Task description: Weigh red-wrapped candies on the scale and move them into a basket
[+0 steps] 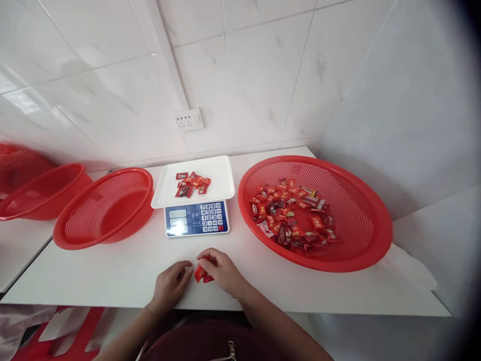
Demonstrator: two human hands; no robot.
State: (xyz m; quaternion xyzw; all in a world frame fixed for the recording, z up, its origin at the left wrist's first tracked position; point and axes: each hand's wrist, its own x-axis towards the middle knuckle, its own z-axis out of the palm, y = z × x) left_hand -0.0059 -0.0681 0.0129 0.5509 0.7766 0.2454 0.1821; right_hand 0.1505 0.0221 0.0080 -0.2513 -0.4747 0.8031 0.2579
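Near the front edge of the white table, my right hand (221, 272) is closed on a few red wrapped candies (202, 274), partly hidden under its fingers. Just left of them, my left hand (171, 285) rests with its fingers curled in and nothing visible in them. Beyond my hands stands a blue and white digital scale (195, 234). Several red wrapped candies (193, 181) lie in a loose pile on its white tray (221, 170). To the right, a wide red plastic basket (361, 215) holds a heap of red wrapped candies (289, 213).
A red perforated basket (80, 220) stands left of the scale, with another red basket (48, 200) beyond it. A socket (188, 119) is fixed on the tiled wall. Something whitish (409, 265) lies behind the right basket. A red stool (67, 336) shows below the table.
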